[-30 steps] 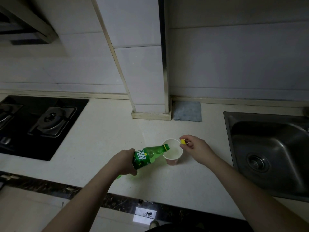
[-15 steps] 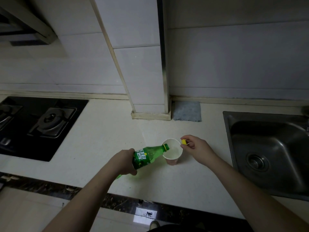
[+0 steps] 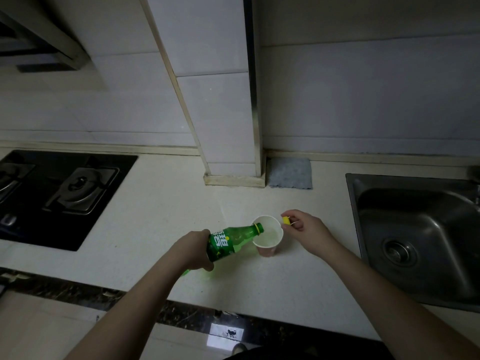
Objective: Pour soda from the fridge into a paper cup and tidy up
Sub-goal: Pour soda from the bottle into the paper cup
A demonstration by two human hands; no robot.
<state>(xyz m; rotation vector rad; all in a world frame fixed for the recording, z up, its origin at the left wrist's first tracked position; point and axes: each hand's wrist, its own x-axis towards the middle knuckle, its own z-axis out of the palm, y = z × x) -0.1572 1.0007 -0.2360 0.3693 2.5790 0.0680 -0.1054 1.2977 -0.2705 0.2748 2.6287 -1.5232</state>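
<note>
A green soda bottle (image 3: 231, 241) lies tilted almost flat, its open mouth over the rim of a paper cup (image 3: 268, 239) that stands on the pale counter (image 3: 161, 216). My left hand (image 3: 192, 249) grips the bottle's lower half. Pale liquid fills part of the cup. Just right of the cup, my right hand (image 3: 306, 231) pinches the yellow bottle cap (image 3: 286, 220) between thumb and fingers, close to the cup's rim.
A black gas stove (image 3: 59, 193) sits at the left. A steel sink (image 3: 418, 237) is set into the counter at the right. A grey cloth (image 3: 290, 173) lies by the wall next to a tiled column (image 3: 226, 100). The counter's front edge runs below my arms.
Nothing has visibly moved; the bottle stays tilted over the cup and both hands keep their hold.
</note>
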